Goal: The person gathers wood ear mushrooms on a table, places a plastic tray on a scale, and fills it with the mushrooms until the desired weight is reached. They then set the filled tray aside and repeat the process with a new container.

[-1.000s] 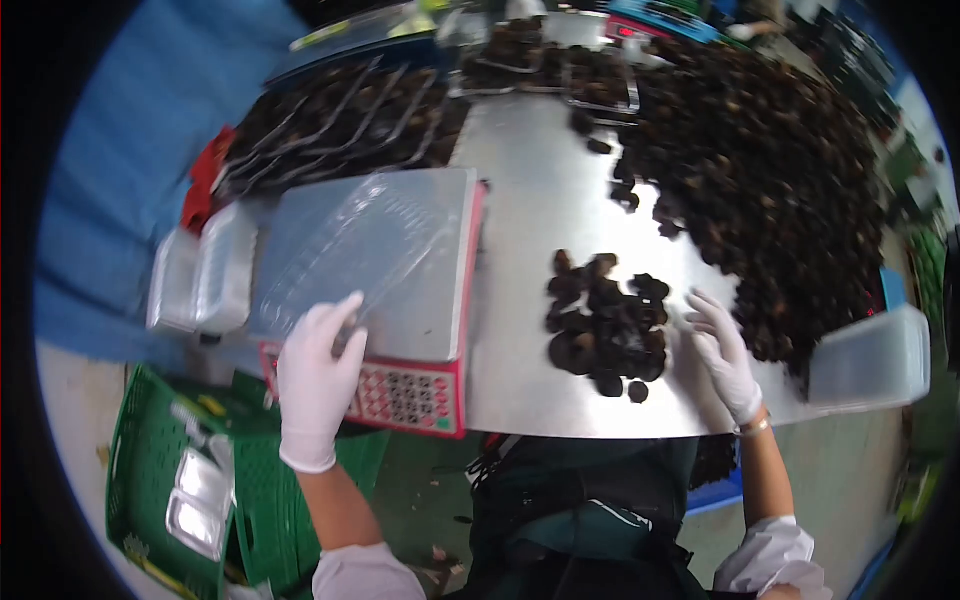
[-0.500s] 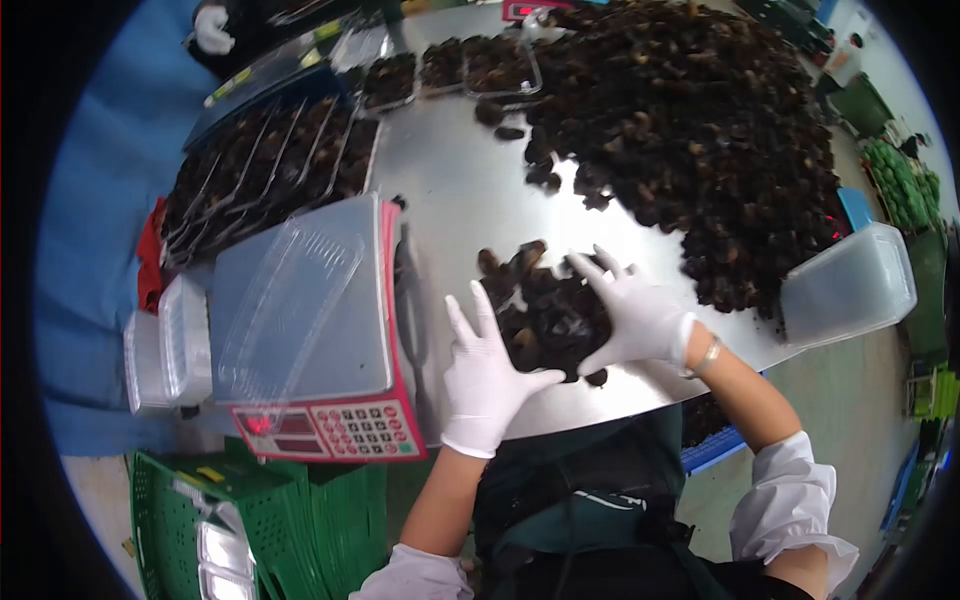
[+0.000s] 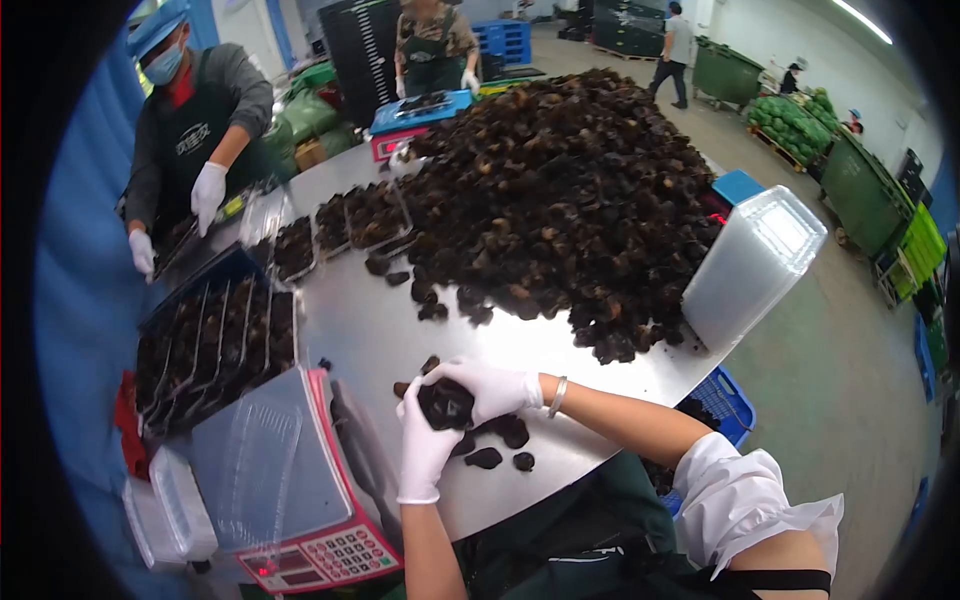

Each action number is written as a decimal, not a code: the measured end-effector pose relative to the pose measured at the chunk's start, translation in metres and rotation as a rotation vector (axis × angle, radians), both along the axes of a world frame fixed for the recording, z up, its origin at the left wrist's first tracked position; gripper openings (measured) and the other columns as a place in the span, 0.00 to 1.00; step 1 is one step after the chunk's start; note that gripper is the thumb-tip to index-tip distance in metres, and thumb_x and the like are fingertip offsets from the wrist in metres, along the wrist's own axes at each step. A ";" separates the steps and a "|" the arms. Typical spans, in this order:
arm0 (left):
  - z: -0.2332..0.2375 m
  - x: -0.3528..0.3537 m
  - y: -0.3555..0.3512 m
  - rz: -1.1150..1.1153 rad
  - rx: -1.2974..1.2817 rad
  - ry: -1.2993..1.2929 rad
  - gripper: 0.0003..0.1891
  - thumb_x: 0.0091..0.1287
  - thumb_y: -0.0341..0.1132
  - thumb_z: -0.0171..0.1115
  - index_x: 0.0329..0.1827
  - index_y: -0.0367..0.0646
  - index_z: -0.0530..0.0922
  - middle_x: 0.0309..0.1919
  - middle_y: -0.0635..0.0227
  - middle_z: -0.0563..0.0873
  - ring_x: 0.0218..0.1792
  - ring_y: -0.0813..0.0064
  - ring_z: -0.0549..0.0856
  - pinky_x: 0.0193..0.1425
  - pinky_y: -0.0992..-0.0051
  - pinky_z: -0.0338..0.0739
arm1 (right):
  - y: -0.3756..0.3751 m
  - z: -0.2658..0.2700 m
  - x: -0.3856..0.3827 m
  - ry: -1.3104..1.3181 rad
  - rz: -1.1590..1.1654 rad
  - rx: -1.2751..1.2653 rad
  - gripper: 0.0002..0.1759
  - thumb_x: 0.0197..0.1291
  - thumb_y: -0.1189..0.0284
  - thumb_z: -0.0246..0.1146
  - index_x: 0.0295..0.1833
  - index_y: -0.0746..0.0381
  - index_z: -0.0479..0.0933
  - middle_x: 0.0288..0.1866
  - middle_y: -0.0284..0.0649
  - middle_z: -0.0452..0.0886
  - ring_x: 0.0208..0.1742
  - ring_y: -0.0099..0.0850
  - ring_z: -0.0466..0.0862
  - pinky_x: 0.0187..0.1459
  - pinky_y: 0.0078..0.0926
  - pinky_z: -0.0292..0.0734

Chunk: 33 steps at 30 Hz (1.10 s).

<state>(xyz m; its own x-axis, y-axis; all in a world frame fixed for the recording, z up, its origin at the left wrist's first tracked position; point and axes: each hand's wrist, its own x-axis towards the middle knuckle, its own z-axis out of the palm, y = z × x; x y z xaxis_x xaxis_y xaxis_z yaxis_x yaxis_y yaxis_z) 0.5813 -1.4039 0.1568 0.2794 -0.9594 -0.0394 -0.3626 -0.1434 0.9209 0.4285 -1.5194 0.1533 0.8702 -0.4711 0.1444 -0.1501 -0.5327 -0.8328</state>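
Both my gloved hands are cupped around a clump of dark brown, glossy pieces (image 3: 446,404) that look like wood ear mushrooms, just above the metal table (image 3: 380,330). My left hand (image 3: 428,450) grips the clump from the near left. From the far right, my right hand (image 3: 486,388) closes over it, its fingertips near the left thumb. A few loose mushrooms (image 3: 484,458) lie below the hands. To the left stands a red-edged scale (image 3: 345,500) with a clear plastic tray (image 3: 262,455) on its platform.
A big mushroom heap (image 3: 560,210) covers the far table. Filled trays (image 3: 378,215) stand beside it; more packed trays (image 3: 215,340) sit at left. Stacked clear containers (image 3: 750,265) stand at the right edge, a blue crate (image 3: 728,405) below. One co-worker (image 3: 200,130) handles a tray; another stands behind.
My hands have gone from spread around the small pile to closed together on a clump of it. The view has tilted up, bringing the co-workers and room into sight.
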 end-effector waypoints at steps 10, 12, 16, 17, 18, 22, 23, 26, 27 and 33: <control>0.023 -0.001 0.009 0.045 -0.109 0.237 0.44 0.50 0.23 0.74 0.75 0.47 0.67 0.65 0.55 0.70 0.68 0.58 0.73 0.76 0.65 0.67 | 0.010 0.043 -0.002 -0.017 -0.002 0.021 0.34 0.46 0.79 0.72 0.63 0.60 0.74 0.55 0.45 0.76 0.62 0.43 0.77 0.67 0.36 0.72; 0.038 0.000 0.013 0.073 -0.159 0.148 0.44 0.51 0.24 0.74 0.75 0.47 0.67 0.64 0.55 0.70 0.69 0.57 0.73 0.76 0.65 0.68 | 0.011 0.064 0.002 0.000 0.009 0.038 0.32 0.47 0.79 0.72 0.62 0.61 0.74 0.56 0.44 0.76 0.61 0.41 0.78 0.67 0.35 0.72; 0.079 0.016 0.026 0.110 -0.329 0.041 0.44 0.50 0.22 0.74 0.74 0.44 0.65 0.62 0.51 0.69 0.67 0.49 0.71 0.75 0.60 0.68 | 0.018 0.118 0.030 -0.058 0.062 -0.048 0.34 0.45 0.80 0.73 0.61 0.61 0.74 0.57 0.42 0.76 0.63 0.38 0.76 0.68 0.33 0.70; 0.096 0.024 0.033 0.157 -0.339 0.004 0.45 0.49 0.21 0.73 0.74 0.44 0.65 0.63 0.51 0.69 0.67 0.49 0.72 0.75 0.60 0.69 | 0.012 0.123 0.042 -0.093 0.124 -0.070 0.35 0.44 0.79 0.75 0.62 0.61 0.74 0.59 0.41 0.75 0.64 0.37 0.76 0.68 0.33 0.70; 0.104 0.038 0.038 0.181 -0.417 -0.065 0.43 0.49 0.21 0.72 0.73 0.44 0.67 0.62 0.51 0.71 0.65 0.49 0.73 0.73 0.60 0.70 | 0.016 0.138 0.057 -0.119 0.155 -0.091 0.35 0.43 0.79 0.76 0.62 0.60 0.74 0.59 0.42 0.74 0.64 0.39 0.76 0.68 0.32 0.71; 0.140 0.094 0.076 0.373 -0.424 0.084 0.42 0.49 0.22 0.71 0.72 0.46 0.70 0.60 0.54 0.75 0.65 0.54 0.76 0.72 0.62 0.70 | 0.034 0.164 0.142 -0.257 0.317 -0.120 0.34 0.45 0.77 0.75 0.62 0.59 0.74 0.58 0.46 0.74 0.64 0.45 0.75 0.69 0.33 0.71; 0.145 0.112 0.088 0.413 -0.401 0.010 0.41 0.50 0.22 0.71 0.72 0.46 0.71 0.62 0.56 0.74 0.66 0.57 0.75 0.74 0.63 0.70 | 0.040 0.166 0.165 -0.269 0.382 -0.142 0.34 0.46 0.76 0.75 0.62 0.60 0.74 0.59 0.47 0.74 0.65 0.46 0.74 0.70 0.34 0.70; 0.153 0.160 0.126 0.472 -0.315 -0.017 0.39 0.52 0.23 0.70 0.72 0.45 0.71 0.63 0.56 0.73 0.66 0.57 0.76 0.74 0.65 0.69 | 0.057 0.147 0.230 -0.327 0.497 -0.073 0.35 0.47 0.75 0.76 0.64 0.58 0.74 0.59 0.45 0.74 0.64 0.43 0.74 0.70 0.34 0.68; 0.150 0.174 0.137 0.463 -0.265 -0.080 0.39 0.52 0.23 0.69 0.72 0.44 0.70 0.63 0.55 0.73 0.66 0.57 0.76 0.74 0.65 0.69 | 0.060 0.141 0.246 -0.293 0.543 -0.089 0.34 0.48 0.75 0.75 0.64 0.59 0.74 0.59 0.46 0.73 0.65 0.43 0.74 0.70 0.34 0.68; 0.138 0.201 0.186 0.387 0.054 -0.227 0.40 0.55 0.27 0.69 0.76 0.42 0.68 0.64 0.53 0.73 0.67 0.58 0.75 0.74 0.65 0.67 | 0.059 0.134 0.270 0.219 0.637 -0.302 0.28 0.55 0.73 0.70 0.63 0.59 0.76 0.69 0.51 0.69 0.68 0.46 0.75 0.70 0.35 0.71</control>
